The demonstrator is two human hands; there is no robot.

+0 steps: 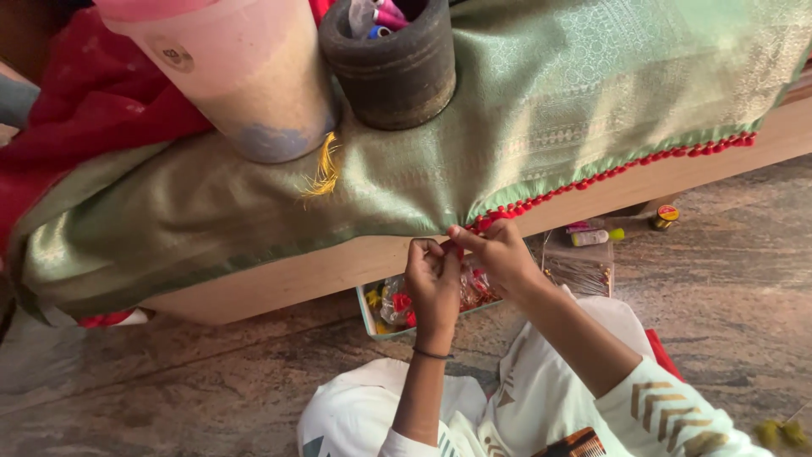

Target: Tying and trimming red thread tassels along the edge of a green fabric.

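Where the white-clad knees fill the bottom of the view, a dark comb [578, 443] with a reddish edge lies on the lap, and both forearms rise from patterned white sleeves. The left hand [433, 283], a thin dark band on its wrist, is curled with its fingertips pressed together at the hem of the green fabric [474, 144]; what it pinches is too small to tell. The right hand [499, 254] sits just beside it, touching it, thumb and forefinger pinching the fabric edge at the point where the red bead trim [609, 173] begins. That trim runs from the hands along the hem up to the right.

Just behind the hands, on the stone floor [169, 381], stands a shallow tray [369, 317] of small red and yellow bits in clear wrapping. Further right on the floor lie a small tube [592, 238] and a little round tin [666, 217].

The green fabric is draped over a low wooden surface [279, 283], hanging over its front edge. A yellow tassel [324, 169] lies on the fabric. Beyond it stand a pale plastic tub [245, 76] and a dark round holder [397, 68] with thread spools inside, both resting on the cloth. A red cloth [93, 93] lies at the far left.
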